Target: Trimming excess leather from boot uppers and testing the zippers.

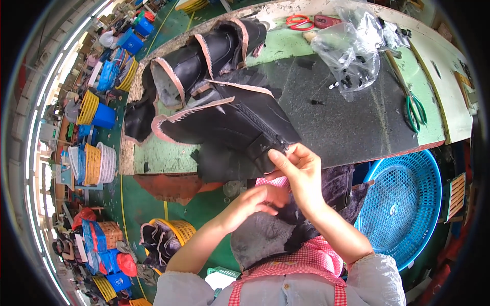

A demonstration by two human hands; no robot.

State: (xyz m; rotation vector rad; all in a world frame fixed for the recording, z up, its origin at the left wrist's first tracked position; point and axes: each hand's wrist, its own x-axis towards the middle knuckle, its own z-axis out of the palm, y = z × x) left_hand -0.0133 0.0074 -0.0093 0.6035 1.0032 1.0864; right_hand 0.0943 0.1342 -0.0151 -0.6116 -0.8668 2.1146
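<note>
nearest the camera is a pale grey, button-front shirt (278, 293) under a red-and-white checked apron (314, 255), with a fuzzy dark grey piece of material (260, 237) across the lap. above it, the person's right hand (301, 166) pinches, between thumb and bent fingers, the near end of a black, smooth, leather-like boot upper (219, 125) with pinkish notched edging. the left hand (260, 199), somewhat blurred, hangs just below, half curled with its thumb apart from the fingers; it seems to hold nothing.

the upper lies along the table's near side, its long black zipper (258, 120) slanting down toward the right hand. handling this end well probably calls for a light but firm pinch beside the teeth, the free hand supporting the leather from below so the zipper stays straight, and no tugging that would crease the edging.

behind it, more black uppers with pinkish rims (189, 71) lie bunched together. a dark, scuffed rectangular mat (352, 127) covers part of the pale green tabletop (158, 155); on it rest a clear plastic bag of small black parts (352, 58) and green-handled metal scissors (416, 112). beside the table, at right, sits a round blue plastic basket (435, 196).
</note>
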